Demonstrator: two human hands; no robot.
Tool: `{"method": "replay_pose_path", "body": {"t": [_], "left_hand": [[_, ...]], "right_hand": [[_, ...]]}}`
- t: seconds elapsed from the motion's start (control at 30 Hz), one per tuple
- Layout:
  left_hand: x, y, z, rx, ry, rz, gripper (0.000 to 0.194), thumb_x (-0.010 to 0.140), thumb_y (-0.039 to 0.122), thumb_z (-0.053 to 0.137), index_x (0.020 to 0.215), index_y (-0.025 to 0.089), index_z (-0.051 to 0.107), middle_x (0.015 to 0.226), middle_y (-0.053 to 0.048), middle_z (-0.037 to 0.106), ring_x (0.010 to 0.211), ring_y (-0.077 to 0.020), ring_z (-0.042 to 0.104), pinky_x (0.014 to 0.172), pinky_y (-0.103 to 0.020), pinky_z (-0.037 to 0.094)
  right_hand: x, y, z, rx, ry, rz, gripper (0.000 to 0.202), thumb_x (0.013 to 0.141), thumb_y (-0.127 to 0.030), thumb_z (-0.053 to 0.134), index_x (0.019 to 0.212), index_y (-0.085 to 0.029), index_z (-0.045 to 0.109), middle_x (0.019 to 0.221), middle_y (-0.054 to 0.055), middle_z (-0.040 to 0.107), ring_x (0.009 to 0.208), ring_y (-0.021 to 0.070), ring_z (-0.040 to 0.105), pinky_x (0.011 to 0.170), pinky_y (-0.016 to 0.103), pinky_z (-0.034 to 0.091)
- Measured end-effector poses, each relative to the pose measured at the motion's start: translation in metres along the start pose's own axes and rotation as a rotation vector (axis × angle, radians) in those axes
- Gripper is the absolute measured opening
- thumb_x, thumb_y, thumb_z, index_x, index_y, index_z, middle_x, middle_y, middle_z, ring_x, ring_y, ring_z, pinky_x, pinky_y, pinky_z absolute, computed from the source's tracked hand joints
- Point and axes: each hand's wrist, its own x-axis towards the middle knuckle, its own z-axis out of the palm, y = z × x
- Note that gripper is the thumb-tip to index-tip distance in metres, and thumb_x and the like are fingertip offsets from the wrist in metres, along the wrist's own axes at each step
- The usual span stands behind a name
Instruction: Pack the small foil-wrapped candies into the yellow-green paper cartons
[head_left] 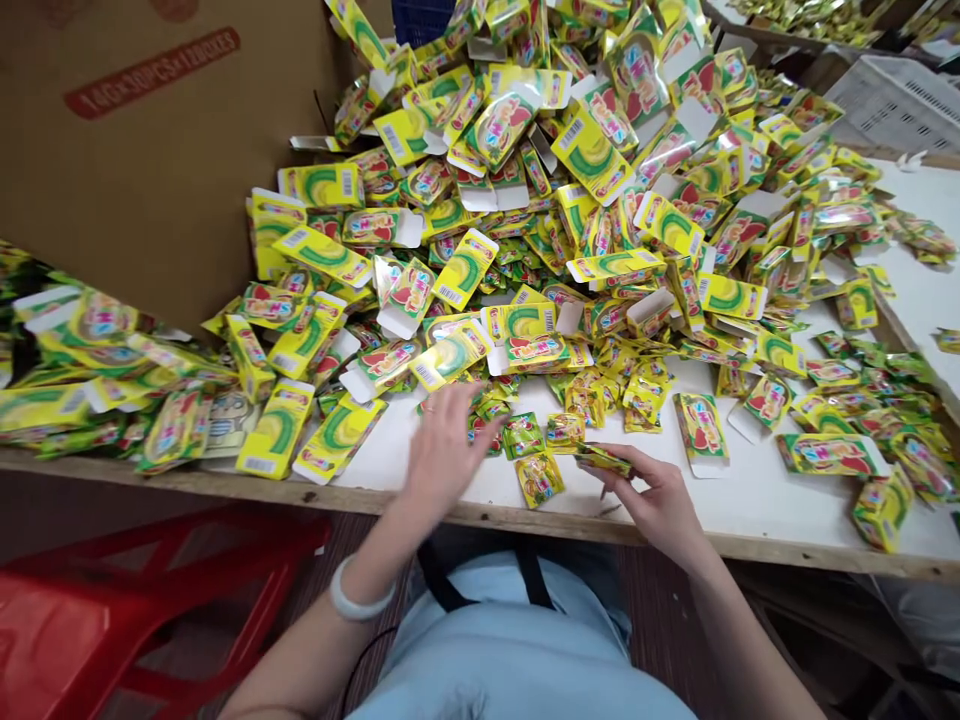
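- Packets (604, 459): a small stack, shiny and printed, in my right hand (654, 495), on the near side of the carton heap (596, 155) and apart from it.
- Right fingers: drawn close, thumb against the fingertips, pinching the stack at one end. Its layers hid one another; I could not count them.
- Left hand (444, 445): blurred, at the heap's near edge. Fingers loosely spread, thumb standing off from them. I saw nothing in its grip, but could not tell whether the fingertips touched the yellow carton (452, 355) just beyond.
- Between my hands, near side of the heap: a green packet (523, 436) and a yellow packet (540, 481), both lying flat on the white tabletop (397, 455).
- Handling, my judgement: very light, soft-skinned, apt to flex. The gloss looked slippery, so a stack would probably fan out or shed its outer layer under a loose pinch.
- Fragility, a guess: a hard squeeze in the middle might crush the contents or strain a seam.
- Best hold, I reckoned: thumb flat over one face, fingers behind, near the edges. For those lying flat, a fingertip under a corner.
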Motion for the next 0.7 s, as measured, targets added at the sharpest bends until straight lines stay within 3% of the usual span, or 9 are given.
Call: {"method": "replay_pose_path", "body": {"t": [0.1, 0.2, 0.33, 0.43, 0.5, 0.6, 0.63, 0.7], "left_hand": [[0.013, -0.027, -0.024, 0.390, -0.017, -0.026, 0.047, 0.090, 0.035, 0.063, 0.130, 0.014, 0.056, 0.126, -0.020, 0.059, 0.119, -0.0371, 0.055, 0.098, -0.052, 0.049], [0.016, -0.030, -0.032, 0.509, -0.118, 0.074, 0.038, 0.091, 0.020, 0.056, 0.128, 0.012, 0.059, 0.121, -0.018, 0.064, 0.109, -0.0334, 0.063, 0.091, -0.047, 0.054], [0.009, -0.008, -0.029, 0.391, -0.049, 0.345, 0.034, 0.092, 0.009, 0.048, 0.121, 0.018, 0.063, 0.115, -0.012, 0.070, 0.102, -0.0243, 0.068, 0.089, -0.038, 0.057], [0.000, 0.009, -0.025, 0.227, 0.012, 0.659, 0.034, 0.093, 0.007, 0.051, 0.121, 0.022, 0.063, 0.124, -0.008, 0.067, 0.125, -0.0221, 0.059, 0.109, -0.042, 0.047], [-0.007, 0.017, -0.020, 0.155, 0.025, 0.765, 0.041, 0.091, 0.006, 0.054, 0.127, 0.026, 0.060, 0.136, -0.008, 0.061, 0.142, -0.0244, 0.043, 0.119, -0.050, 0.035], [-0.016, 0.028, -0.010, -0.116, 0.092, 0.584, 0.057, 0.087, 0.015, 0.065, 0.140, 0.031, 0.051, 0.152, -0.011, 0.046, 0.153, -0.0308, 0.021, 0.123, -0.058, 0.022], [-0.018, 0.032, -0.006, -0.287, 0.087, 0.468, 0.063, 0.085, 0.023, 0.069, 0.144, 0.029, 0.047, 0.154, -0.013, 0.043, 0.153, -0.0327, 0.020, 0.123, -0.057, 0.023], [-0.018, 0.044, 0.002, -0.686, -0.025, 0.234, 0.075, 0.083, 0.044, 0.071, 0.149, 0.023, 0.041, 0.151, -0.017, 0.046, 0.147, -0.0348, 0.034, 0.118, -0.051, 0.036]], "right_hand": [[-0.004, 0.014, -0.011, -0.013, 0.030, 0.077, 0.023, 0.085, -0.035, 0.071, 0.102, -0.021, 0.075, 0.096, 0.008, 0.077, 0.073, 0.0186, 0.068, 0.063, 0.029, 0.056], [-0.008, 0.029, -0.010, 0.255, -0.037, 0.209, 0.026, 0.082, -0.036, 0.076, 0.104, -0.021, 0.074, 0.104, 0.008, 0.074, 0.077, 0.0173, 0.066, 0.064, 0.028, 0.056], [-0.003, 0.025, 0.011, 0.758, -0.207, 0.409, 0.033, 0.078, -0.039, 0.081, 0.105, -0.021, 0.073, 0.088, 0.003, 0.072, 0.055, 0.0097, 0.058, 0.049, 0.023, 0.051], [0.006, 0.004, 0.023, 0.959, -0.319, 0.490, 0.036, 0.074, -0.046, 0.083, 0.097, -0.020, 0.073, 0.073, 0.002, 0.070, 0.054, 0.0125, 0.061, 0.039, 0.019, 0.045], [0.009, -0.009, 0.024, 1.005, -0.349, 0.486, 0.035, 0.073, -0.050, 0.083, 0.084, -0.018, 0.072, 0.062, 0.002, 0.066, 0.047, 0.0109, 0.057, 0.034, 0.017, 0.039], [0.005, -0.013, 0.022, 0.996, -0.243, 0.433, 0.039, 0.074, -0.051, 0.082, 0.065, -0.016, 0.066, 0.047, 0.000, 0.057, 0.039, 0.0081, 0.049, 0.033, 0.015, 0.034], [0.001, -0.012, 0.022, 0.994, -0.191, 0.420, 0.041, 0.074, -0.051, 0.081, 0.063, -0.016, 0.063, 0.045, -0.001, 0.056, 0.039, 0.0082, 0.049, 0.033, 0.015, 0.033], [-0.007, -0.008, 0.025, 0.992, -0.152, 0.415, 0.041, 0.077, -0.052, 0.078, 0.064, -0.017, 0.061, 0.045, 0.000, 0.057, 0.038, 0.0081, 0.048, 0.032, 0.015, 0.032]]}}
